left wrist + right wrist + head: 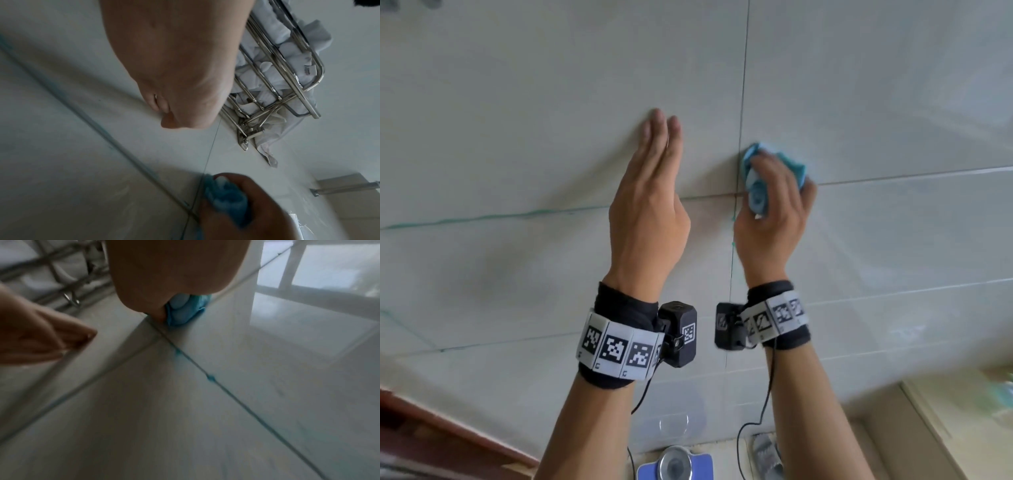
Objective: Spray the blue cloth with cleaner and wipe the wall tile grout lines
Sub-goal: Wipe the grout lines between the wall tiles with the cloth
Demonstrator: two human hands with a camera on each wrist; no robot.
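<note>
My right hand (777,192) grips a bunched blue cloth (756,192) and presses it on the pale wall tiles where the vertical grout line (739,102) crosses the horizontal grout line (482,217). In the right wrist view the cloth (183,311) sits at the crossing, and blue marks dot the grout line (210,378) below it. My left hand (654,178) lies against the tile left of the vertical line, fingers straight and together, holding nothing. The left wrist view shows the cloth (226,199) in the right hand. No spray bottle is in view.
A chrome wire rack (283,81) holding white cloths is fixed to the wall above. Below, by the wall's foot, lie a blue scale (674,464) and a brush (765,452). A pale ledge (945,428) runs at the lower right, a reddish frame (431,421) at the lower left.
</note>
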